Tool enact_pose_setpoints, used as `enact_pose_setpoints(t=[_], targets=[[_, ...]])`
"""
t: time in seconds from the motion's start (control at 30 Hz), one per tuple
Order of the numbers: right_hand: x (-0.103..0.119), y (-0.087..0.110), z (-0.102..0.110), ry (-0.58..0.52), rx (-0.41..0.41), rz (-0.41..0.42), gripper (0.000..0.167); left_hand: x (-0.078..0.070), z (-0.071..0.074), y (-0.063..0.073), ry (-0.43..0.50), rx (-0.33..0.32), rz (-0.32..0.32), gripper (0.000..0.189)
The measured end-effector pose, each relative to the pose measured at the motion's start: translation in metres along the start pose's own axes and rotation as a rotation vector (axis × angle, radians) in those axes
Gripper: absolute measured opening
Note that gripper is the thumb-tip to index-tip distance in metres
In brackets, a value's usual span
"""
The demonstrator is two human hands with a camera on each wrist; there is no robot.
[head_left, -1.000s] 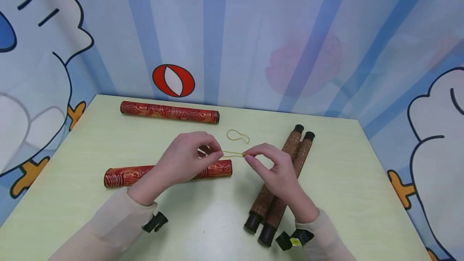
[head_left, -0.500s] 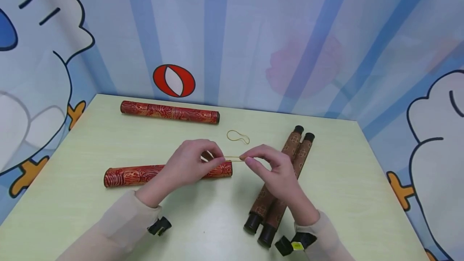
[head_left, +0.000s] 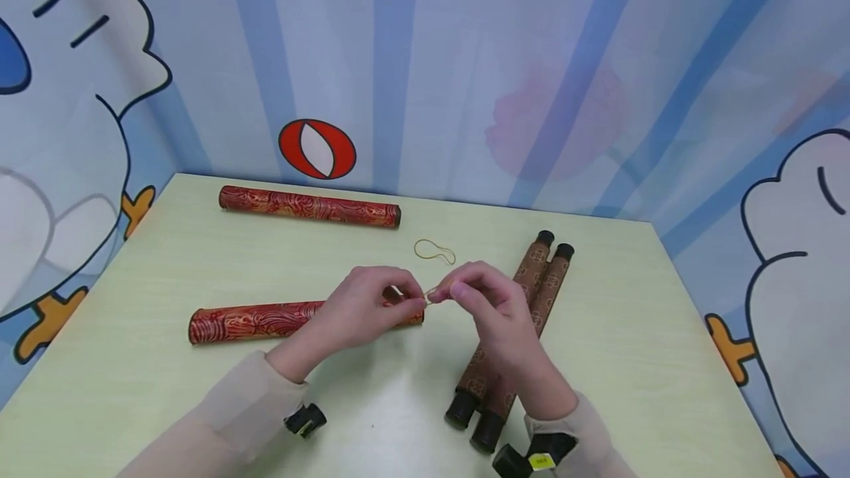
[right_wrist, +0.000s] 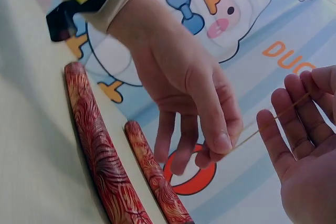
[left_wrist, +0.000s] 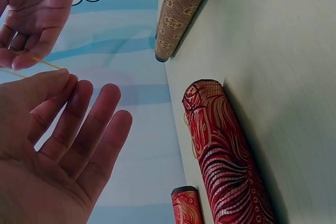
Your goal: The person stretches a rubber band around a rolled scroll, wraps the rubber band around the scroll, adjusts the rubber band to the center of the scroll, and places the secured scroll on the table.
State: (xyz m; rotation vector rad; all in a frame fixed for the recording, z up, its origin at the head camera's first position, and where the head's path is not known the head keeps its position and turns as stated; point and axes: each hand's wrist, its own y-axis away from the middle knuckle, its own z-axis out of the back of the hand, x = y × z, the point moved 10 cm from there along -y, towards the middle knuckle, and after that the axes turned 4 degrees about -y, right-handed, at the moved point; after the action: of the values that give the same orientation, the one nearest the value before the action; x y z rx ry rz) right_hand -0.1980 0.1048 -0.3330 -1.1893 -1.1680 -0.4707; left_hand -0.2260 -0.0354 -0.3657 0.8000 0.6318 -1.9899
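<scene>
A thin yellow rubber band (left_wrist: 47, 63) spans the small gap between the two hands, held above the table. My left hand (head_left: 368, 308) pinches one end between thumb and forefinger, its other fingers loosely spread. At the opposite end, the fingertips of my right hand (head_left: 494, 308) hold the band; exactly how the loop lies on them is partly hidden. A second yellow rubber band (head_left: 434, 251) lies loose on the table just beyond the hands. Below and behind the left hand lies a red patterned tube (head_left: 255, 321), its right part mostly covered in the head view.
Another red patterned tube (head_left: 308, 206) lies near the back edge of the pale table (head_left: 617, 330). Two brown patterned rolls (head_left: 479, 371) with black ends lie side by side beneath the right hand. A blue striped cartoon backdrop (head_left: 438, 80) stands around the table.
The left hand has moved right and slightly down, toward the right hand. The band, stretched straight between them earlier, now shows only a short piece. The right hand's fingers have turned and curled more.
</scene>
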Motion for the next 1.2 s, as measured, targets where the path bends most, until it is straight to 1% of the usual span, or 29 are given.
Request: enact_pose_setpoints(t=[0.1,0.17,0.23,0.27,0.33,0.43,0.53,0.57,0.67,0.77,0.9,0.97,1.03,1.07,1.13,1.2], targets=[[-0.005,0.001,-0.003,-0.081,0.016,-0.038,0.023,0.002,0.004,0.000,0.032,-0.011,0.015,0.005],[-0.009,0.003,-0.006,-0.087,0.037,-0.064,0.022,0.003,0.009,-0.001,0.050,-0.028,0.016,0.006],[-0.013,0.005,-0.008,-0.069,0.064,-0.091,0.018,0.002,0.016,-0.001,0.060,-0.051,0.014,0.006],[-0.015,0.006,-0.009,-0.051,0.082,-0.104,0.016,0.000,0.019,0.000,0.061,-0.063,0.003,0.007],[-0.019,0.008,-0.013,-0.006,0.124,-0.133,0.015,-0.005,0.027,0.000,0.050,-0.094,-0.026,0.007],[-0.026,0.009,-0.018,0.100,0.187,-0.171,0.016,-0.015,0.038,0.001,0.019,-0.147,-0.074,0.006],[-0.033,0.010,-0.021,0.159,0.219,-0.204,0.019,-0.029,0.047,0.002,-0.048,-0.200,-0.138,0.006],[-0.034,0.010,-0.021,0.171,0.224,-0.204,0.020,-0.034,0.049,0.003,-0.077,-0.213,-0.161,0.006],[-0.039,0.008,-0.021,0.145,0.225,-0.208,0.024,-0.051,0.052,0.007,-0.190,-0.249,-0.244,0.006],[-0.045,0.005,-0.020,0.125,0.223,-0.218,0.029,-0.065,0.051,0.012,-0.294,-0.280,-0.332,0.007],[-0.054,0.003,-0.016,0.094,0.201,-0.267,0.034,-0.082,0.047,0.019,-0.382,-0.327,-0.465,0.009],[-0.059,0.003,-0.013,0.087,0.185,-0.294,0.033,-0.090,0.045,0.023,-0.423,-0.345,-0.531,0.011],[-0.061,0.003,-0.011,0.104,0.178,-0.308,0.028,-0.097,0.041,0.027,-0.471,-0.353,-0.586,0.012],[-0.061,0.003,-0.011,0.120,0.175,-0.311,0.026,-0.100,0.039,0.028,-0.494,-0.355,-0.607,0.012],[-0.061,0.003,-0.009,0.161,0.167,-0.319,0.026,-0.102,0.037,0.029,-0.535,-0.358,-0.626,0.013],[-0.060,0.003,-0.009,0.200,0.164,-0.317,0.034,-0.101,0.037,0.029,-0.572,-0.367,-0.622,0.013]])
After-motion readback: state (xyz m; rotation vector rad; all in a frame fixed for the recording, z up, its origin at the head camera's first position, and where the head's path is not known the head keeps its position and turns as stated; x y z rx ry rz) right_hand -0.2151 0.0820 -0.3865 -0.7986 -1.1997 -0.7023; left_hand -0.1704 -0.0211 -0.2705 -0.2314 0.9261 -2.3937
